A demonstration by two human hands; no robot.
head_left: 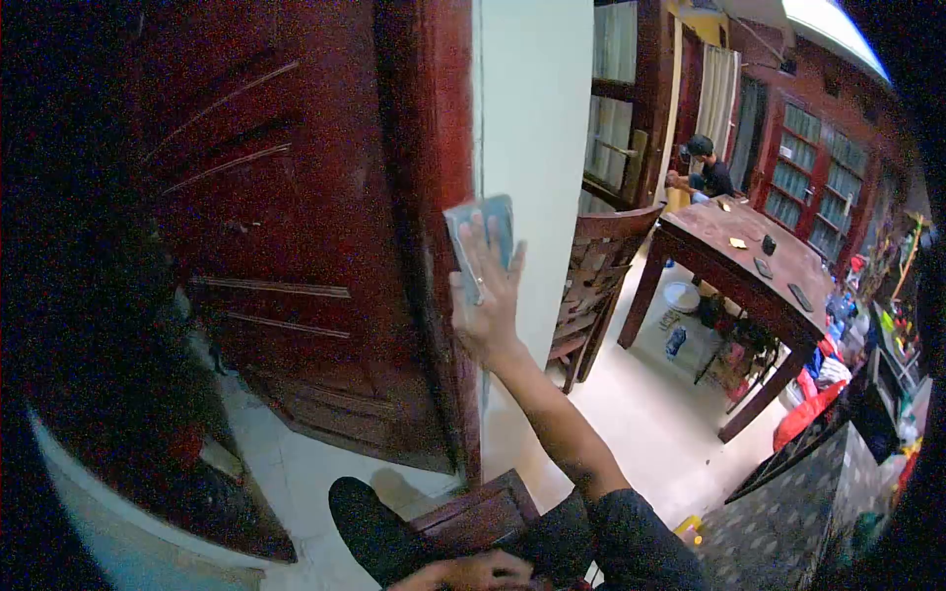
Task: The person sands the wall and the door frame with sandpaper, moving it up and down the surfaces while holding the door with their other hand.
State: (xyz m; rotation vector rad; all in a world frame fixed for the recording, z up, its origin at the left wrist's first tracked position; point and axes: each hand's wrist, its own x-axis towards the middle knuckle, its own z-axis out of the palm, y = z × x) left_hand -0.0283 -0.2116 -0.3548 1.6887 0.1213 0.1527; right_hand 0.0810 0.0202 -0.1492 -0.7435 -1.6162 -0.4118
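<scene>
My right hand [488, 286] is raised at the middle of the view, its fingers spread over a flat grey-blue pad [500, 225]. The pad lies pressed against the edge where the dark red door frame [449, 148] meets the pale wall [532, 118]. Low at the bottom edge, my left hand [483, 569] rests near my lap, its fingers curled; what they hold, if anything, is hidden.
A red-brown door [296, 227] fills the left. Behind the wall stand a woven-back chair [596, 276] and a wooden table [709, 229] with small items on it. Another person [711, 177] crouches beyond the table. Clutter [838, 364] lines the right side.
</scene>
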